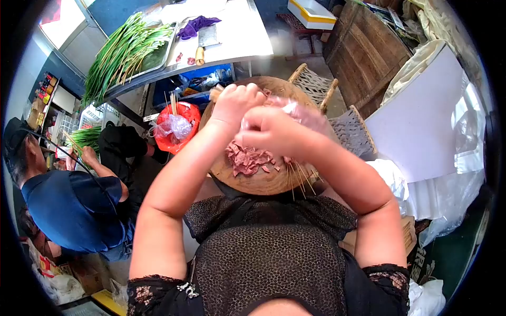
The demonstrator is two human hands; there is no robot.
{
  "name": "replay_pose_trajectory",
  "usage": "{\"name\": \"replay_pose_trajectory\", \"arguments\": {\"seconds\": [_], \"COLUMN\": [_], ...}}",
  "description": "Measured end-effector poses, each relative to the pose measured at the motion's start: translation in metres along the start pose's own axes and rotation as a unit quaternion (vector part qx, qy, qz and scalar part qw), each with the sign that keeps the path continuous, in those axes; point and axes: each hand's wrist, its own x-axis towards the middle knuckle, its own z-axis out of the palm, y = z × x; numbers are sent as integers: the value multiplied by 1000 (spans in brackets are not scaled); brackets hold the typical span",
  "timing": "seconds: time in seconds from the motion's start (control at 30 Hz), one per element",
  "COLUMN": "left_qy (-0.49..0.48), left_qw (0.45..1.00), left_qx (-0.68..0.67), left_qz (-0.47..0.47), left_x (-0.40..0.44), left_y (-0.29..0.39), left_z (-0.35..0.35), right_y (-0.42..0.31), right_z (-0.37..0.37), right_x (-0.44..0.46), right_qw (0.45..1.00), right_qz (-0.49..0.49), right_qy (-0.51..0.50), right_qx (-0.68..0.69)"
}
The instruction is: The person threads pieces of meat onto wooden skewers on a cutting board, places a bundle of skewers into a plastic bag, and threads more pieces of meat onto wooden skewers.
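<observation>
A round wooden chopping board (237, 181) stands before my lap. Over its far half, my left hand (240, 102) is closed in a fist; a short tan thing (215, 95) shows at its left side, its kind unclear. My right hand (271, 126) is just beside it, fingers curled, and what they grip is hidden. Next to it lies a blurred pinkish, shiny mass (305, 116), perhaps meat in clear plastic. Sliced raw meat (245, 158) is heaped on the board nearer me. Several thin skewers (301, 176) stick out over the board's near edge, with bits of meat at their ends.
A red basket (179, 145) with a plastic bag and skewers stands left of the board. Behind is a white table (237, 31) with a tray of long green stalks (126, 52). A woven stool (353, 131) is at right. A co-worker (74, 205) sits at left handling green stalks.
</observation>
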Motion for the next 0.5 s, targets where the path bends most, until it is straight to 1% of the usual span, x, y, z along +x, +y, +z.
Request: {"name": "replay_pose_trajectory", "arguments": {"seconds": [0.03, 0.07, 0.1, 0.13, 0.17, 0.2, 0.23, 0.27, 0.3, 0.33, 0.37, 0.4, 0.43, 0.47, 0.5], "left_qy": [25, 54, -35, 14, 63, 83, 100, 112, 126, 99, 97, 88, 78, 76, 30], "left_qw": [998, 991, 989, 983, 973, 970, 967, 960, 950, 927, 952, 970, 948, 915, 720], "left_qx": [12, 51, -24, -46, -67, -142, -151, -205, -256, -354, -290, -225, -303, -379, -674], "left_qz": [57, 114, 140, 177, 212, 180, 180, 154, 127, 80, 33, -13, -64, -117, -161], "left_x": [0, -1, 0, 0, 1, 2, 5, 5, 6, 5, -1, -8, -11, -14, -9], "left_y": [-6, -15, -23, -32, -40, -43, -46, -48, -52, -56, -53, -51, -39, -28, -22], "left_z": [3, 16, 0, 4, 8, -1, -9, -17, -22, -15, -5, 5, 1, -3, 4], "right_y": [11, 18, 8, 6, 5, 5, 4, 2, 4, 15, 25, 25, 29, 35, 34], "right_z": [-2, -13, -24, -31, -39, -48, -56, -67, -77, -79, -78, -75, -64, -59, -55], "right_x": [14, 19, 17, 17, 20, 26, 31, 29, 29, 33, 37, 35, 35, 34, 33], "right_qw": [991, 979, 944, 931, 932, 957, 975, 965, 963, 953, 941, 924, 924, 933, 941], "right_qz": [-105, -27, 53, 59, 58, 60, 61, 61, 58, 43, 29, -9, -13, -15, -17], "right_qy": [47, 13, -22, -52, -49, -29, -9, -18, -33, -16, -1, 6, 50, 35, 20], "right_qx": [73, 201, 326, 357, 355, 284, 213, 253, 261, 299, 337, 381, 380, 358, 336]}}
